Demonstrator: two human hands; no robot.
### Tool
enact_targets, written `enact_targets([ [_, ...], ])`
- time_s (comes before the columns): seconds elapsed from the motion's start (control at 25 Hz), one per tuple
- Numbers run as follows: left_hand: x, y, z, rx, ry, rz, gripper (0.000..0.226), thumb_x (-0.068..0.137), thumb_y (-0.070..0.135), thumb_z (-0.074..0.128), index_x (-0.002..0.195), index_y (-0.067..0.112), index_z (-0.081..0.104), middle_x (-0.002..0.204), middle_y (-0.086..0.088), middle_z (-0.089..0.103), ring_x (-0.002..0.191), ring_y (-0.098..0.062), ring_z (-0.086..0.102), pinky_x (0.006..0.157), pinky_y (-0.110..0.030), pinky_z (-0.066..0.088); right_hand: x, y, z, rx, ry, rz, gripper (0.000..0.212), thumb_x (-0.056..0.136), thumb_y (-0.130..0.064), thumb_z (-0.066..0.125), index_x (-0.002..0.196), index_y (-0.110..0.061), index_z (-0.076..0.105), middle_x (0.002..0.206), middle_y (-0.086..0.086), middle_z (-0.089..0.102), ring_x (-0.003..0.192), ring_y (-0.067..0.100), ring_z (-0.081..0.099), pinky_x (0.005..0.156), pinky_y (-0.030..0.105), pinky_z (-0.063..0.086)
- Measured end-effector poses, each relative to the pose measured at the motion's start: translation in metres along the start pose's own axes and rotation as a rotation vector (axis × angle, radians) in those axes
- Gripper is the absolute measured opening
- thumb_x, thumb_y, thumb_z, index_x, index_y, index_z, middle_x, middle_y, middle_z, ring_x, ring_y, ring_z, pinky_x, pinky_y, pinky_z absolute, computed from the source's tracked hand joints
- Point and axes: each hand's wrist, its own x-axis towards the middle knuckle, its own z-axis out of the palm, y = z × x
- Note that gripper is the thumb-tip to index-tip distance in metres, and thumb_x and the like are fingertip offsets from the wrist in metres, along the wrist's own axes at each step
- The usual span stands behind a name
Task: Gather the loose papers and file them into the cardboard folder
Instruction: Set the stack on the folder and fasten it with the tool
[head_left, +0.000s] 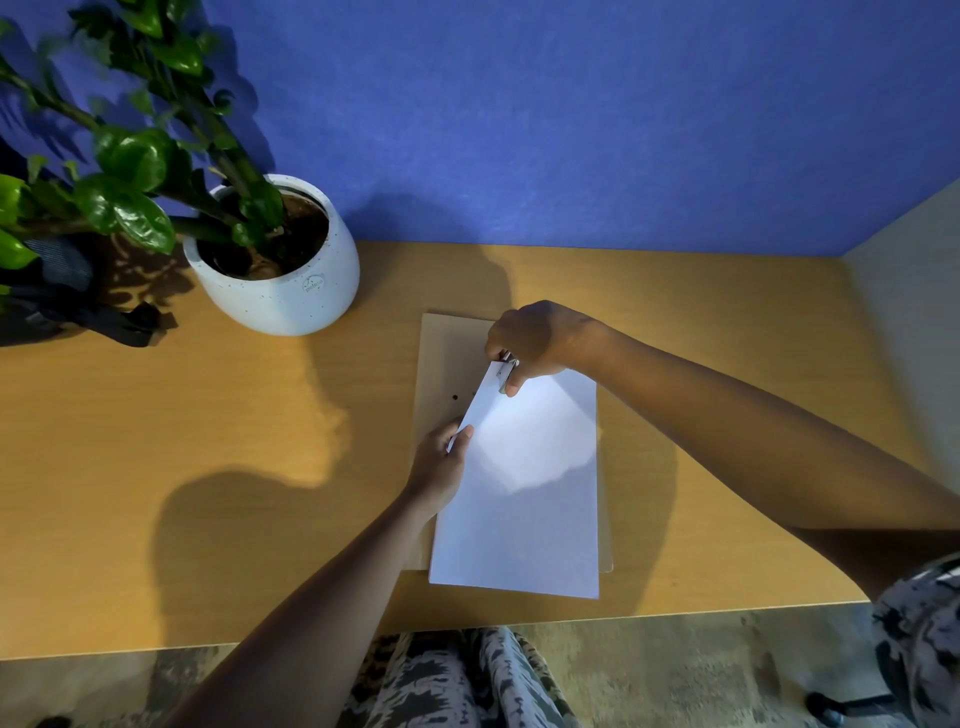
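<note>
Wooden desk (208, 467) against a blue partition wall (571, 130). Cardboard folder (441, 364) lies flat at desk centre, long axis running away from the person toward the wall, one small dark hole showing on its bare left part. Stack of white papers (519, 493) rests on top of the folder, long axis the same way but skewed slightly, near short edge overhanging the folder's front edge; far left corner of the stack lifted off the folder. Left hand (439, 467) pinches the left long edge of the papers, thumb on top, fingers underneath. Right hand (540, 338) reaches across to the far end of the stack, fingers closed around a small metal piece (505, 370) at the lifted corner; what the piece is cannot be told. White speckled pot (291, 280) with a glossy green plant (130, 171) stands at far left of the folder, well apart from it. Dark bag (62, 301) with strap at the desk's left edge. Person seated, patterned clothing (441, 680) visible below the desk edge
</note>
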Motion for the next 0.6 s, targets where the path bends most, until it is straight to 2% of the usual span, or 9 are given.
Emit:
enact_targets([
  [0.12, -0.001, 0.002, -0.001, 0.010, 0.001, -0.017, 0.030, 0.104, 0.022, 0.048, 0.076, 0.028, 0.059, 0.057, 0.022, 0.057, 0.054, 0.004, 0.052, 0.050, -0.007, 0.035, 0.002, 0.001, 0.001, -0.020, 0.002, -0.006, 0.040, 0.080, -0.046, 0.076, 0.105, -0.016, 0.070, 0.104, 0.001, 0.070, 0.088, 0.024, 0.068, 0.079, 0.036, 0.056],
  [0.24, -0.001, 0.006, -0.001, 0.009, -0.012, -0.028, 0.022, 0.105, 0.023, 0.047, 0.086, 0.021, 0.060, 0.064, 0.006, 0.057, 0.054, 0.009, 0.053, 0.050, -0.004, 0.036, 0.005, 0.001, 0.001, -0.041, 0.004, -0.008, 0.042, 0.080, -0.047, 0.076, 0.107, -0.015, 0.070, 0.104, 0.003, 0.071, 0.090, 0.025, 0.069, 0.080, 0.037, 0.058],
  [0.36, -0.002, 0.008, -0.002, 0.011, -0.011, -0.021, 0.022, 0.105, 0.021, 0.047, 0.086, 0.022, 0.059, 0.078, 0.006, 0.056, 0.051, 0.011, 0.051, 0.048, -0.005, 0.035, 0.007, 0.001, 0.003, -0.064, 0.014, -0.019, 0.041, 0.081, -0.046, 0.075, 0.107, -0.014, 0.070, 0.104, 0.002, 0.072, 0.090, 0.025, 0.069, 0.081, 0.037, 0.058],
  [0.44, -0.002, 0.009, -0.002, 0.011, -0.008, -0.030, 0.021, 0.105, 0.021, 0.047, 0.089, 0.021, 0.061, 0.061, 0.013, 0.059, 0.051, 0.010, 0.051, 0.047, -0.005, 0.035, 0.008, 0.002, 0.005, -0.072, 0.024, -0.021, 0.040, 0.081, -0.045, 0.074, 0.107, -0.015, 0.070, 0.103, 0.001, 0.072, 0.088, 0.024, 0.069, 0.079, 0.035, 0.057],
  [0.52, -0.002, 0.007, -0.003, 0.017, -0.016, -0.042, 0.022, 0.105, 0.022, 0.047, 0.091, 0.018, 0.064, 0.054, 0.024, 0.057, 0.050, 0.007, 0.050, 0.046, -0.007, 0.033, 0.009, 0.002, 0.005, -0.075, 0.022, -0.029, 0.038, 0.082, -0.045, 0.074, 0.106, -0.016, 0.071, 0.102, 0.000, 0.072, 0.087, 0.024, 0.069, 0.078, 0.035, 0.057],
  [0.6, 0.000, 0.004, -0.002, 0.015, -0.014, -0.058, 0.025, 0.104, 0.023, 0.048, 0.090, 0.010, 0.063, 0.057, 0.017, 0.054, 0.051, 0.000, 0.045, 0.051, -0.013, 0.032, 0.011, 0.002, 0.006, -0.090, 0.022, -0.046, 0.035, 0.083, -0.044, 0.073, 0.102, -0.015, 0.072, 0.098, 0.000, 0.073, 0.086, 0.024, 0.069, 0.075, 0.034, 0.056],
])
